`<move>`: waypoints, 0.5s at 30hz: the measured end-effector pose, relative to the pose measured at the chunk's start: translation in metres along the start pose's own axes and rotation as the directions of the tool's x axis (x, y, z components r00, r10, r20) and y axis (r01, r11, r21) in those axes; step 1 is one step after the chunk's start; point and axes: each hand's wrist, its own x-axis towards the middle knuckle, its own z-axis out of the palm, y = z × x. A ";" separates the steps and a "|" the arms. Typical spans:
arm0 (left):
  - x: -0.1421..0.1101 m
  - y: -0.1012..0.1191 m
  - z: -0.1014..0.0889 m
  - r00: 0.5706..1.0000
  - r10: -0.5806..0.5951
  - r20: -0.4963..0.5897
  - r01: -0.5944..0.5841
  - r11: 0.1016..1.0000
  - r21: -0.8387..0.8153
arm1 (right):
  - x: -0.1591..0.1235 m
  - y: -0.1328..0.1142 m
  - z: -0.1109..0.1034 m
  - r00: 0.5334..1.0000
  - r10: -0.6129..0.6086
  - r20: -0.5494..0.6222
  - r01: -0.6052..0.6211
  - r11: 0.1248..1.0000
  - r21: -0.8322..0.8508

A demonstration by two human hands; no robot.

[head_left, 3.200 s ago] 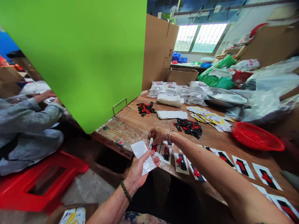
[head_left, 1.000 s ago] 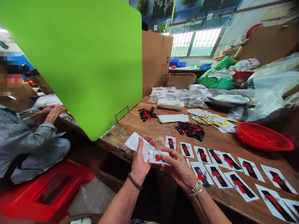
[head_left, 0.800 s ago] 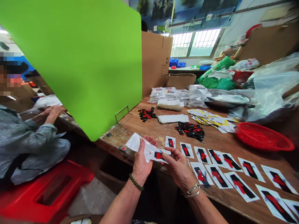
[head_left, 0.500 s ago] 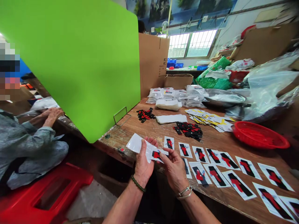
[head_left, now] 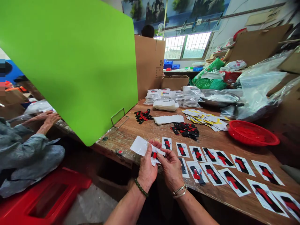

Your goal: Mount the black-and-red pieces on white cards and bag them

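Observation:
My left hand [head_left: 147,170] is closed on a small white plastic bag [head_left: 139,145], its thumb on top and the upper end sticking out to the left. My right hand [head_left: 172,171] pinches a white card with black and red pieces [head_left: 154,155] lying against the bag. The fingers partly cover the card, so how far it sits inside the bag I cannot tell. Right of my hands, rows of similar cards [head_left: 212,173] lie on the wooden table, each bearing black and red pieces. Beyond them is a pile of loose black and red pieces [head_left: 186,130].
A green board [head_left: 93,68] rises at the left, near a wire stand [head_left: 119,118]. Behind the pile are white bag stacks [head_left: 168,119], yellow-and-white cards [head_left: 206,118], filled clear packets [head_left: 172,94] and a red basket [head_left: 254,134]. Another person's hands [head_left: 48,120] show far left.
My right hand has moved left toward my left hand, and the card now overlaps the bag more, with less of it showing. The whole view has shifted slightly.

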 end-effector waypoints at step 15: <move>0.006 0.009 0.000 0.999 0.033 0.025 -0.032 0.998 -0.052 | 0.001 -0.013 -0.002 0.993 0.112 0.037 -0.109 0.992 -0.064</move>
